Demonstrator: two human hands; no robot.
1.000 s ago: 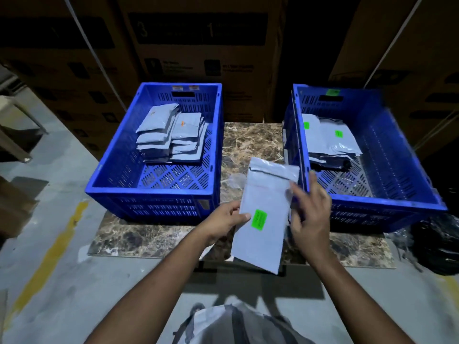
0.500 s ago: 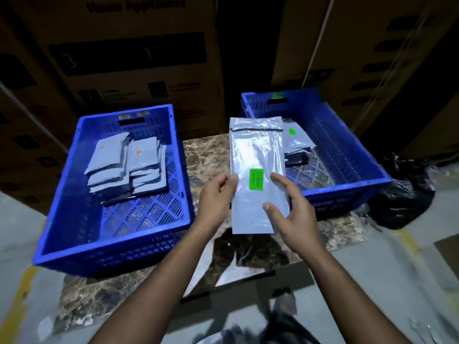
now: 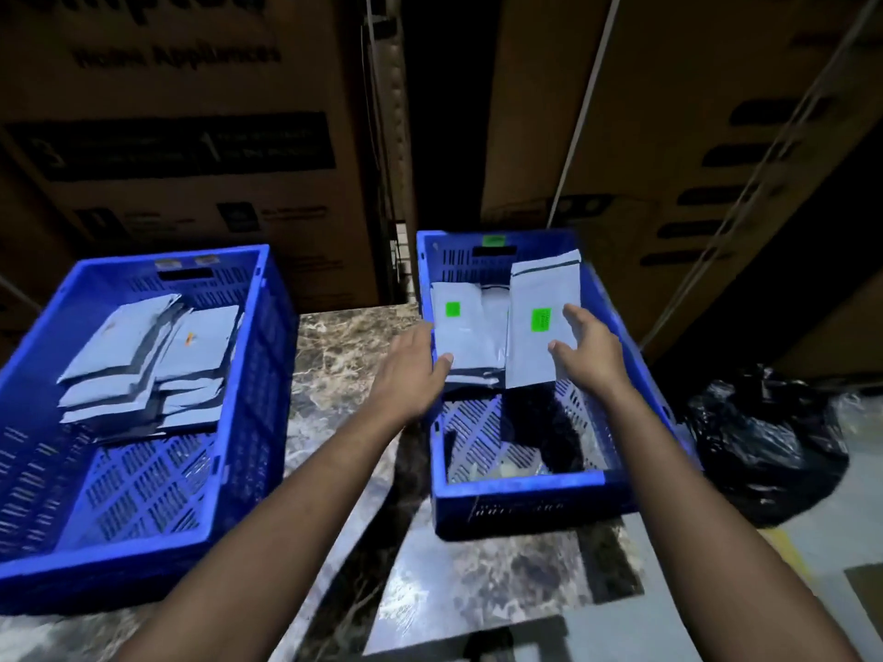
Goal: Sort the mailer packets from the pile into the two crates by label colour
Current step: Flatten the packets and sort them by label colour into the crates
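The right hand (image 3: 590, 348) is over the right crate (image 3: 525, 484), with fingers nearly straight and spread, at the right edge of a grey mailer packet (image 3: 542, 322) that carries a green label (image 3: 541, 320). The fingertips seem to touch this edge, but I cannot tell if the grip is really on the packet or already released; no finger is curled around it. The packet is tilted, its upper end toward the far wall of the right crate, its lower end above the perforated floor of the crate.

The left hand (image 3: 413, 370) has a released grip too, fingers straight, and its thumb tip lies on the near corner of another packet (image 3: 461, 327) with a smaller green label (image 3: 452, 309). This second packet lies on top of a small stack in the far half of the right crate, just left of the tilted packet. On the far wall of the right crate there is a green tag (image 3: 493, 240).

Left of the right crate, with a strip of the marble tabletop (image 3: 344, 355) between them, stands the left crate (image 3: 143, 566). In it are two stacks of grey packets (image 3: 153, 360); one top packet shows a small orange mark (image 3: 189, 337). A black plastic bag (image 3: 769, 437) lies on the floor right of the right crate, and big cardboard boxes (image 3: 191, 136) stand behind both crates.
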